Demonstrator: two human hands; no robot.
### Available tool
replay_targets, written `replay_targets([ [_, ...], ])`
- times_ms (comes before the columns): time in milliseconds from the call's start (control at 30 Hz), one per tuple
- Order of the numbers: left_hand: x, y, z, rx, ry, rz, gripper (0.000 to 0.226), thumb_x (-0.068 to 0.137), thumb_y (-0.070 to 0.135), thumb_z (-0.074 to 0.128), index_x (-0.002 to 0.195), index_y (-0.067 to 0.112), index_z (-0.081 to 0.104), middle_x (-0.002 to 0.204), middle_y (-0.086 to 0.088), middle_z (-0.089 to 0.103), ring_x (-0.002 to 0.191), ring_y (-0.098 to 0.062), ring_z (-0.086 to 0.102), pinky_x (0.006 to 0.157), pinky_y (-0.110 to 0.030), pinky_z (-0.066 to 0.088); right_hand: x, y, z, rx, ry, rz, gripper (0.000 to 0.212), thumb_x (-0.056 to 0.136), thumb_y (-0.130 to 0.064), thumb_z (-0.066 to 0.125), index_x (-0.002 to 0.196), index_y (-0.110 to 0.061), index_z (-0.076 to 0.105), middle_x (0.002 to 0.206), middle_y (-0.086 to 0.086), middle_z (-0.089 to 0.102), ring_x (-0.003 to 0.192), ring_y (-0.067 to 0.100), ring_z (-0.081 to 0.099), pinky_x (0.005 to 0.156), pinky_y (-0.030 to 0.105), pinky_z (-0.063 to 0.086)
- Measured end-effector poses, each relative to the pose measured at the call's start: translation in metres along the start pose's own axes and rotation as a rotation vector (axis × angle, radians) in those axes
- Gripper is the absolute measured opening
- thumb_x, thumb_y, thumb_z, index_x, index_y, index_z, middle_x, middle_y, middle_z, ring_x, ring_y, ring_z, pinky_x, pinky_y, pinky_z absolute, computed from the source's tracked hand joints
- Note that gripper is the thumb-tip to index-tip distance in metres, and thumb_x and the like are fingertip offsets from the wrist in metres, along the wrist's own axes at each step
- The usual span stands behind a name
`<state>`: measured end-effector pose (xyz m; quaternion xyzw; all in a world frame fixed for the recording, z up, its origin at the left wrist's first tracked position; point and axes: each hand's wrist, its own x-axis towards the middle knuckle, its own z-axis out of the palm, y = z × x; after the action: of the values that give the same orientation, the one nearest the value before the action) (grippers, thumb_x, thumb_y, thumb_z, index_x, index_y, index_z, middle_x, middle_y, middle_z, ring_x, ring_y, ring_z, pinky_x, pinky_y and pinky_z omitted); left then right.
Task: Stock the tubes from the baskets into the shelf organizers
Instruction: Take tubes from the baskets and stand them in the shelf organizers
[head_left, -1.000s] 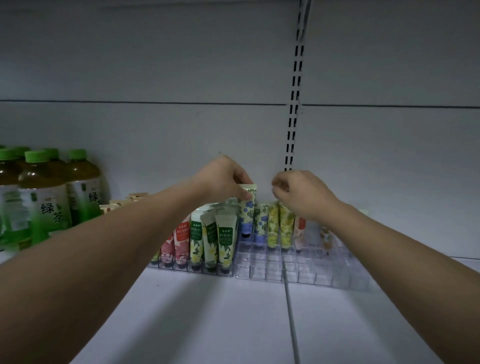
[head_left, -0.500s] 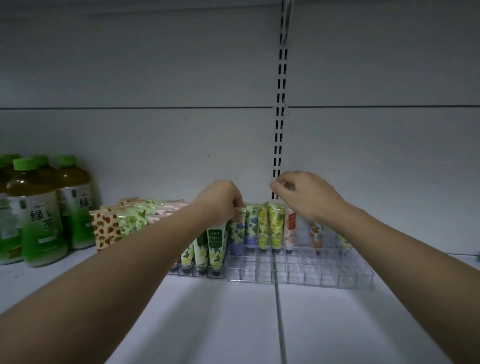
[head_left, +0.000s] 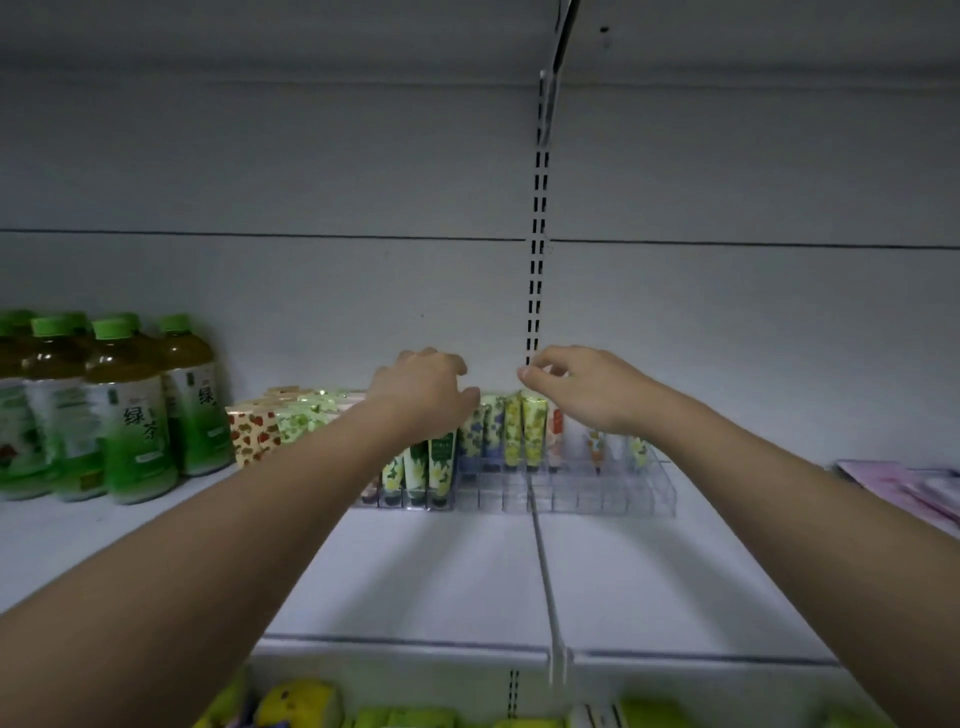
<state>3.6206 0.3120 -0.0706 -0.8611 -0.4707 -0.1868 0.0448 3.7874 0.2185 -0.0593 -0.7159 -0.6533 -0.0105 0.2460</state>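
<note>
Reaching deep over the smooth white shelf (head_left: 441, 577), both of my bare forearms stretch toward the clear plastic organizer (head_left: 597, 499) — a low tray of small square cells, glossy and see-through, standing at twelve o'clock from me against the pale back panel.

My left hand (head_left: 421, 395) hovers palm down over the organizer's left end, at about eleven o'clock, fingers curled downward onto the tops of the tubes; the fingertips are hidden behind the knuckles, so I cannot tell whether it grips one or merely rests there. My right hand (head_left: 587, 389), at one o'clock, is loosely arched above the back row, thumb and forefinger brought together at its left tip with nothing visible between them, the other fingers relaxed.

The tubes (head_left: 524, 431) stand upright in the cells, caps down, flat crimped ends up: soft, matte, printed with blue, yellow and green floral patterns, packed tightly on the left and along the back row. The front cells on the right hold nothing.

At nine o'clock stand rounded green tea bottles (head_left: 130, 415) with bright green caps, and just beside them a row of small patterned cardboard boxes (head_left: 254, 431). At three o'clock lie flat pink packets (head_left: 904, 483) — blurred. A slotted metal upright (head_left: 537, 260) runs up the back panel.
</note>
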Motion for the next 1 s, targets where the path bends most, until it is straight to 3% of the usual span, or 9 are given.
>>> replay_targets([
  [133, -0.056, -0.009, -0.001, -0.059, -0.037, 0.003, 0.052, 0.093, 0.053, 0.046, 0.137, 0.026, 0.047, 0.139, -0.006, 0.053, 0.123, -0.03, 0.049, 0.099, -0.04, 0.044, -0.041, -0.03, 0.017, 0.071, -0.046, -0.002, 0.041, 0.098, -0.051, 0.044, 0.125, -0.025, 0.06, 0.129, 0.001, 0.059, 0.111, 0.019, 0.054, 0.091, 0.033, 0.044],
  [267, -0.131, -0.015, -0.002, -0.128, 0.056, 0.046, 0.038, 0.091, 0.047, 0.051, 0.119, 0.024, 0.062, 0.116, -0.009, 0.065, 0.103, -0.031, 0.061, 0.086, -0.037, 0.051, -0.103, -0.062, 0.039, 0.109, -0.097, -0.059, 0.032, 0.098, -0.04, 0.052, 0.122, -0.022, 0.062, 0.116, -0.001, 0.062, 0.105, 0.019, 0.058, 0.091, 0.032, 0.047],
  [367, -0.194, -0.024, 0.004, -0.175, 0.133, 0.053, 0.031, 0.091, 0.042, 0.053, 0.114, 0.026, 0.064, 0.112, -0.005, 0.068, 0.101, -0.029, 0.061, 0.083, -0.035, 0.05, -0.158, -0.084, 0.055, 0.16, -0.136, -0.077, 0.028, 0.098, -0.036, 0.054, 0.119, -0.021, 0.064, 0.107, -0.005, 0.062, 0.096, 0.014, 0.059, 0.082, 0.026, 0.044],
  [467, -0.248, -0.04, 0.032, -0.336, 0.091, -0.035, 0.031, 0.087, 0.041, 0.052, 0.111, 0.027, 0.064, 0.105, 0.0, 0.068, 0.097, -0.025, 0.061, 0.083, -0.035, 0.047, -0.208, -0.084, 0.091, 0.291, -0.206, -0.019, 0.02, 0.097, -0.034, 0.055, 0.108, -0.021, 0.066, 0.09, -0.012, 0.061, 0.081, 0.004, 0.058, 0.063, 0.013, 0.042],
  [533, -0.279, -0.054, 0.067, -0.421, 0.006, -0.109, 0.034, 0.082, 0.043, 0.051, 0.107, 0.024, 0.066, 0.101, -0.003, 0.07, 0.095, -0.026, 0.064, 0.084, -0.035, 0.049, -0.236, -0.074, 0.134, 0.336, -0.279, 0.027, 0.014, 0.097, -0.027, 0.057, 0.102, -0.018, 0.067, 0.083, -0.012, 0.061, 0.071, 0.0, 0.055, 0.056, 0.009, 0.041],
  [667, -0.336, -0.069, 0.163, -0.43, -0.321, -0.305, 0.028, 0.088, 0.034, 0.056, 0.112, 0.021, 0.064, 0.105, -0.007, 0.07, 0.106, -0.027, 0.061, 0.087, -0.027, 0.04, -0.274, -0.04, 0.239, 0.359, -0.515, 0.198, 0.017, 0.097, -0.027, 0.056, 0.099, -0.017, 0.069, 0.093, 0.0, 0.065, 0.083, 0.015, 0.061, 0.076, 0.03, 0.048],
  [833, -0.399, -0.085, 0.274, -0.432, -0.677, -0.513, 0.027, 0.088, 0.031, 0.059, 0.11, 0.018, 0.066, 0.116, -0.012, 0.066, 0.109, -0.029, 0.06, 0.091, -0.032, 0.046, -0.312, -0.003, 0.352, 0.382, -0.744, 0.431, 0.019, 0.097, -0.029, 0.052, 0.092, -0.016, 0.064, 0.093, 0.004, 0.062, 0.081, 0.021, 0.061, 0.075, 0.037, 0.049],
  [900, -0.42, -0.083, 0.31, -0.453, -0.792, -0.567, 0.025, 0.089, 0.026, 0.059, 0.107, 0.012, 0.068, 0.11, -0.013, 0.067, 0.102, -0.029, 0.063, 0.088, -0.034, 0.051, -0.33, 0.009, 0.385, 0.379, -0.795, 0.515, 0.026, 0.097, -0.023, 0.049, 0.075, -0.009, 0.052, 0.072, 0.012, 0.047, 0.059, 0.021, 0.046, 0.058, 0.031, 0.036],
  [1000, -0.442, -0.072, 0.355, -0.528, -0.9, -0.648, 0.02, 0.09, 0.015, 0.059, 0.099, 0.001, 0.071, 0.1, -0.017, 0.069, 0.092, -0.031, 0.066, 0.083, -0.037, 0.056, -0.354, 0.028, 0.424, 0.419, -0.825, 0.622, 0.041, 0.094, -0.009, 0.046, 0.057, -0.013, 0.03, 0.056, 0.007, 0.022, 0.048, 0.017, 0.019, 0.055, 0.03, 0.016],
])
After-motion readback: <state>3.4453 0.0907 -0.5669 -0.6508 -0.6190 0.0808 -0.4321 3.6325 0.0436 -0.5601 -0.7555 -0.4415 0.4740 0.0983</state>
